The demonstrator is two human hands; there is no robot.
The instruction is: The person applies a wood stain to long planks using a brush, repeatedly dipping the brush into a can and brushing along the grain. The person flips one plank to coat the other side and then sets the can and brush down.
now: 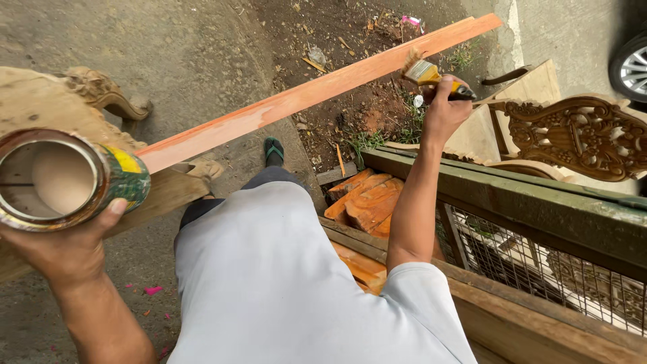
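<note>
Brushing the plank's far edge, right hand gripping paintbrush, left hand cradling paint can, perhaps half-full

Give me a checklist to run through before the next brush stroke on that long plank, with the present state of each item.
1. Brush grip: right hand is closed around the paintbrush handle. Ok.
2. Bristles on the wood: the brush tip sits at the upper edge of the long plank. Ok.
3. Can hold: left hand grips the open tin can, which is tipped toward the camera. Ok.
4. Supply in the can: pale liquid shows inside. Ok.
5. Coating coverage: the plank looks orange along most of its length, with a paler patch near the middle. Not ok.
6. Plank support: the near end rests on a wooden piece; the far end's support is out of sight. Cannot tell.
</note>
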